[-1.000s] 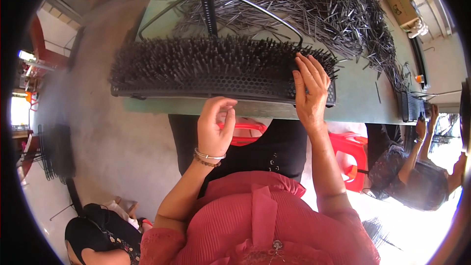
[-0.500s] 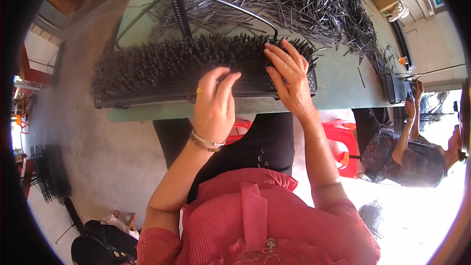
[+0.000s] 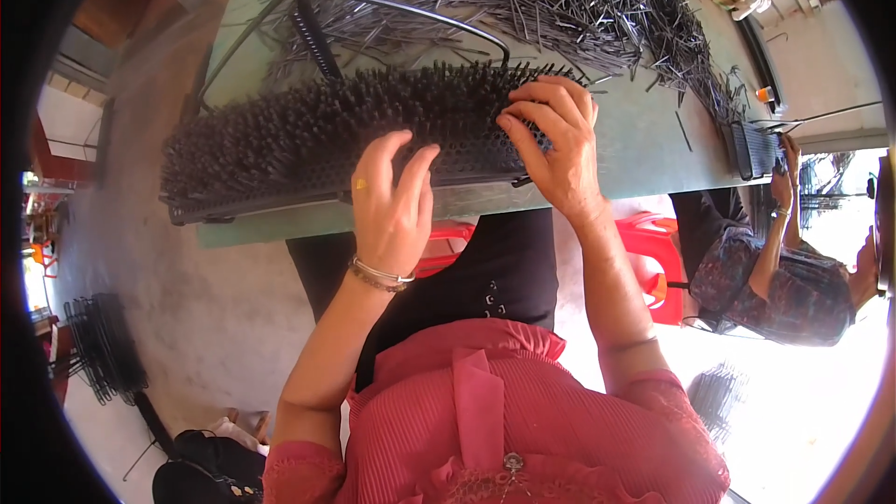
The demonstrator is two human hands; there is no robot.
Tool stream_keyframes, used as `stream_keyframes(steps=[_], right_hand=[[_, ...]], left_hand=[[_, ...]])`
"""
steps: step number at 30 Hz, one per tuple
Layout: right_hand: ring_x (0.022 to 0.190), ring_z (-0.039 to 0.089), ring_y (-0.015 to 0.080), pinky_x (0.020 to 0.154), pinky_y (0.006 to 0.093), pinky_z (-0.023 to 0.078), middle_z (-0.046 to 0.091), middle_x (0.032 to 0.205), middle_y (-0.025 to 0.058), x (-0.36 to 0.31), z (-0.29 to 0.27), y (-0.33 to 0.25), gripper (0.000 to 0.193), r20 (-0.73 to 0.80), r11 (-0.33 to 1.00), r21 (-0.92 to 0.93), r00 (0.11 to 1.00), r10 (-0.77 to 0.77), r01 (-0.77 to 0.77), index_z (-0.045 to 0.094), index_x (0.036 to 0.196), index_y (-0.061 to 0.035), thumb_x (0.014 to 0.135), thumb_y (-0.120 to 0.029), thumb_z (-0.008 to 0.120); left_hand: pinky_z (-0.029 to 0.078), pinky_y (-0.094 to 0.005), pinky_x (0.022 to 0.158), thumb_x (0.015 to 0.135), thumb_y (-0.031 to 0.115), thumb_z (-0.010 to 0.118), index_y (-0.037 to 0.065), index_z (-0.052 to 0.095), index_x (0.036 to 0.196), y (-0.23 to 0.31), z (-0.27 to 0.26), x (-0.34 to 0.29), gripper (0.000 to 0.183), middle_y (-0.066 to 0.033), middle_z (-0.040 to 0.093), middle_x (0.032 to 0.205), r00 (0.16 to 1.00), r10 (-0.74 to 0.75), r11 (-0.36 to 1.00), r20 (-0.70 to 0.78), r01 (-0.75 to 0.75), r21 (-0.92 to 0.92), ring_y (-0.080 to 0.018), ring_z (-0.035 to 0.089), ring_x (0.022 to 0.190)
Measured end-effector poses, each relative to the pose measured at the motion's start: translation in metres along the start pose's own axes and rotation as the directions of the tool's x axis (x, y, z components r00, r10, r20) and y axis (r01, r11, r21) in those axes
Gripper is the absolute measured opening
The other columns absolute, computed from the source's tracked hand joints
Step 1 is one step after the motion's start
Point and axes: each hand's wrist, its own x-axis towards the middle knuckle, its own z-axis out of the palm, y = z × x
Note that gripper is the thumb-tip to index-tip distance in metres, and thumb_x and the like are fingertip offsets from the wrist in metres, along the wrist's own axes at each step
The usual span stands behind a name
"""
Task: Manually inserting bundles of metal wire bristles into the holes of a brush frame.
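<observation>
A long black perforated panel (image 3: 308,185), densely filled with upright black plastic sticks (image 3: 280,121), lies along the near edge of the table. My left hand (image 3: 392,205) is at its front side, below the middle, with finger and thumb apart and nothing visible between them. At the panel's right end, my right hand (image 3: 565,149) has its fingers bent. Its thumb and index fingertips come close together beside the sticks. Whether they hold a stick is too small to tell.
A large heap of loose black sticks (image 3: 560,0) covers the far part of the green table (image 3: 625,159). A black metal stand (image 3: 313,33) rises behind the panel. At the right, another person (image 3: 775,271) works on a similar panel (image 3: 751,151). Red plastic stools (image 3: 649,243) stand below.
My right hand's fingers have gone from stretched out over the sticks to bent, thumb near index. My left hand has shifted slightly left. The panel and stand now sit slightly farther left and tilted in view.
</observation>
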Motion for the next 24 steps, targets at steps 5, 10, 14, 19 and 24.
stream_keyframes(steps=[5, 10, 14, 19, 24], right_hand=[[0.102, 0.052, 0.0238, 0.086, 0.0355, 0.036, 0.061, 0.098, 0.0033, 0.003, 0.004, 0.005, 0.011, 0.051, 0.996, -0.076, 0.998, -0.036, 0.04, 0.066, 0.086, -0.0056, 0.076, -0.009, 0.068], [0.103, 0.052, 0.0223, 0.087, 0.0355, 0.036, 0.061, 0.099, 0.0028, -0.001, 0.007, 0.004, 0.013, 0.046, 0.995, -0.06, 0.996, -0.075, 0.078, 0.066, 0.089, -0.0054, 0.076, -0.009, 0.066], [0.105, 0.052, 0.0241, 0.089, 0.036, 0.036, 0.061, 0.105, 0.0048, -0.002, 0.009, 0.007, 0.018, 0.081, 0.997, -0.049, 0.995, -0.05, 0.054, 0.066, 0.095, -0.0049, 0.077, -0.009, 0.066], [0.103, 0.053, 0.027, 0.088, 0.0364, 0.042, 0.062, 0.106, 0.0074, -0.012, 0.0, 0.01, 0.031, -0.053, 0.998, 0.025, 0.997, 0.051, -0.05, 0.065, 0.102, -0.0035, 0.071, -0.003, 0.07], [0.086, 0.061, 0.0225, 0.077, 0.0305, 0.048, 0.064, 0.095, 0.0111, -0.057, -0.032, 0.064, 0.02, -0.403, 0.909, 0.147, 0.815, 0.416, -0.39, 0.065, 0.099, -0.0018, 0.08, 0.003, 0.062]], left_hand=[[0.037, -0.0412, 0.096, 0.083, 0.006, 0.056, 0.002, 0.057, 0.112, -0.004, -0.005, -0.008, 0.03, -0.015, 0.045, 0.124, 0.996, 0.018, 0.999, 0.091, -0.022, 0.044, -0.0323, 0.046, 0.115], [0.04, -0.0421, 0.093, 0.077, 0.004, 0.06, 0.001, 0.058, 0.109, -0.005, 0.0, -0.01, 0.032, -0.015, 0.047, 0.121, 0.997, 0.039, 0.999, 0.065, -0.04, 0.026, -0.033, 0.048, 0.111], [0.04, -0.0425, 0.093, 0.078, 0.003, 0.059, 0.001, 0.058, 0.108, -0.006, 0.001, -0.013, 0.03, -0.0158, 0.047, 0.12, 0.994, 0.012, 1.0, 0.111, -0.012, -0.004, -0.0342, 0.048, 0.112], [0.041, -0.0406, 0.094, 0.08, -0.001, 0.057, 0.002, 0.061, 0.105, 0.005, -0.011, -0.002, 0.026, -0.0153, 0.049, 0.12, 0.991, 0.041, 0.997, 0.124, -0.032, -0.075, -0.033, 0.049, 0.112], [0.042, -0.0382, 0.092, 0.078, 0.001, 0.061, 0.003, 0.062, 0.103, 0.032, -0.03, 0.085, 0.025, -0.0145, 0.053, 0.116, 0.989, 0.132, 0.986, 0.067, -0.124, -0.114, -0.031, 0.052, 0.107]])
